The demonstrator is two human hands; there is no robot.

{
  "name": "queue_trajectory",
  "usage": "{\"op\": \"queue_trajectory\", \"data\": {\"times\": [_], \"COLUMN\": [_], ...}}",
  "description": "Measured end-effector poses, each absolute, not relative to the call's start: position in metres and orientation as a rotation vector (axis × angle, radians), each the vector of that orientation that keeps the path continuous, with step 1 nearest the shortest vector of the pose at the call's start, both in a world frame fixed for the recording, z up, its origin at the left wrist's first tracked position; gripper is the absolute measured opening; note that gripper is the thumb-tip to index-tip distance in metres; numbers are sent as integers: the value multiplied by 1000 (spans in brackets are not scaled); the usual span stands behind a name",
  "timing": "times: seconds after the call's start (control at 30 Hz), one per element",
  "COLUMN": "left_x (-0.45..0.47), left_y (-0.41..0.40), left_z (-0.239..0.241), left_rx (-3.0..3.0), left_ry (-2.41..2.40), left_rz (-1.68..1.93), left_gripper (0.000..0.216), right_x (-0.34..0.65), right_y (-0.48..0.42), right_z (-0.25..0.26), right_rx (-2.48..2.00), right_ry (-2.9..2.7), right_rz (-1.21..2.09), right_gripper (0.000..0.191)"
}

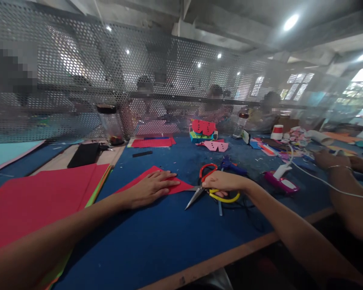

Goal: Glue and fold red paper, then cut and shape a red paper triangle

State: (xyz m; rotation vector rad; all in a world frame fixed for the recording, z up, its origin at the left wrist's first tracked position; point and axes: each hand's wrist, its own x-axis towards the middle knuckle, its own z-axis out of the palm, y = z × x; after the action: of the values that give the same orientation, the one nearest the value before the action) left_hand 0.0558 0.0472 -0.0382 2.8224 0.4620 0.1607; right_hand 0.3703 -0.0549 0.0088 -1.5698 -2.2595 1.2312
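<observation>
My left hand [153, 187] lies flat, fingers stretched out, on a red paper piece [181, 186] on the blue table cover [157, 233]. My right hand [225, 182] is closed over the handles of a pair of scissors [206, 187] with one red and one yellow loop. The steel blades point left and down, resting on the cover just right of the red paper. A blue tool [229, 165] lies just behind my right hand.
A stack of red paper sheets [39, 197] lies at the left. A jar [110, 125], red and pink paper crafts [204, 129], a bottle [240, 125] and scraps stand at the back before a perforated metal screen [157, 80]. Another person's arms [344, 177] rest at right by a white cable.
</observation>
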Motion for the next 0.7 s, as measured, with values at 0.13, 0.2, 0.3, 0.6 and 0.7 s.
{"op": "queue_trajectory", "data": {"times": [0.13,0.2,0.3,0.6,0.7], "left_x": [54,53,50,44,44], "left_y": [54,60,69,76,75], "left_z": [-37,-36,-36,-46,-46], "left_rx": [2802,2826,2904,2887,2886], "left_ry": [434,465,567,616,620], "left_rz": [225,246,236,214,215], "left_gripper": [50,49,46,48,48], "right_x": [371,372,372,366,361], "right_y": [-54,-54,-55,-52,-49], "right_z": [6,6,6,5,5], "right_rx": [-1591,-1589,-1582,-1583,-1601], "right_ry": [-2249,-2256,-2261,-2238,-2258], "right_rz": [1228,1218,1222,1217,1197], "right_gripper": [50,50,51,51,51]}}
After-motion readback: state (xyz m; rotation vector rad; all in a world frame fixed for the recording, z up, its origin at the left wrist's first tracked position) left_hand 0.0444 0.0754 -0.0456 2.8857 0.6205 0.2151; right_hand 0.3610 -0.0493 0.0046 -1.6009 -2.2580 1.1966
